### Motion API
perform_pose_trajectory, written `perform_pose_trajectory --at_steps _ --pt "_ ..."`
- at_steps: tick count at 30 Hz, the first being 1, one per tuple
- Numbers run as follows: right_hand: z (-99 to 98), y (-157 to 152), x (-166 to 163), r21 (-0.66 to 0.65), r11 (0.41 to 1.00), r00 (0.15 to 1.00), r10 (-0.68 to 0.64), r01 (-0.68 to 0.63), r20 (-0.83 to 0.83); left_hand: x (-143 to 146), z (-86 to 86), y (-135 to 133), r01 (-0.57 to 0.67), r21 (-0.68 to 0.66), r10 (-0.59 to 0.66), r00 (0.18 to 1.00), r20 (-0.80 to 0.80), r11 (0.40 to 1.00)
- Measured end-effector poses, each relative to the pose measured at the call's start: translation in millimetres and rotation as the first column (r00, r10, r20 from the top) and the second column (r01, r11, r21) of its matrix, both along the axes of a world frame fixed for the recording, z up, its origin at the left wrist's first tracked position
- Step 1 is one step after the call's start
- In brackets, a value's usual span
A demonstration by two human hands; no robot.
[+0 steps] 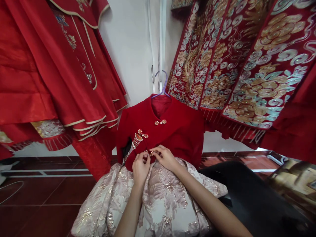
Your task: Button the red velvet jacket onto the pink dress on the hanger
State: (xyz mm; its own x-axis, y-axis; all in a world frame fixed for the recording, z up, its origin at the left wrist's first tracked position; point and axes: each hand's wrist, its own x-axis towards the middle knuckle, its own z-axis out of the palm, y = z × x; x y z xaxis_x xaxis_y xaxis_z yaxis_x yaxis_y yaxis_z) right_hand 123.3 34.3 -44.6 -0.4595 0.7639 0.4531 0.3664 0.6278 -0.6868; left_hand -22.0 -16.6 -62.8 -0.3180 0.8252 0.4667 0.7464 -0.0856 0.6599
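Jacket [176, 128] hangs before a white wall [128, 56] over red tiles [64, 189].

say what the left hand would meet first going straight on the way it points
The left hand would likely meet the red jacket first, beyond the gold button at its fingertips; depth is unclear.

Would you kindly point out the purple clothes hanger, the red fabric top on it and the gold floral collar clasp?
Purple clothes hanger [165, 85]: head view, on its hook.
Red fabric top [170, 135]: head view, on its front.
Gold floral collar clasp [163, 122]: head view, on one flower.
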Motion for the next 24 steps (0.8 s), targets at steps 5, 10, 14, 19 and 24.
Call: perform_pose_trajectory --at_steps 5,10,14,19,24 --pt "0.8 -1.8 1.9 -0.008 1.000 1.000 0.016 -0.016 -0.011 -0.2 1.4 -2.2 -0.007 -0.005 0.007 1.000 0.018 1.000" --pt "3.3 2.1 -1.9 -0.005 0.997 0.996 0.077 -0.077 -0.043 -3.9 -3.3 -0.7 0.006 0.010 -0.008 0.971 0.238 1.000" --pt "8.6 10.2 -7.5 0.024 0.994 0.995 0.102 -0.102 0.017 -7.1 -10.2 4.7 0.048 0.031 -0.057 0.910 0.411 0.998" --pt "10.4 10.7 -7.7 0.027 0.997 0.995 0.069 -0.071 0.073 -8.2 -15.1 8.0 0.071 0.048 -0.085 0.895 0.437 0.996" --pt "8.0 6.3 -8.3 0.026 0.999 0.997 0.028 -0.029 0.066 -10.7 -19.7 10.2 0.114 0.087 -0.142 0.863 0.485 0.990"
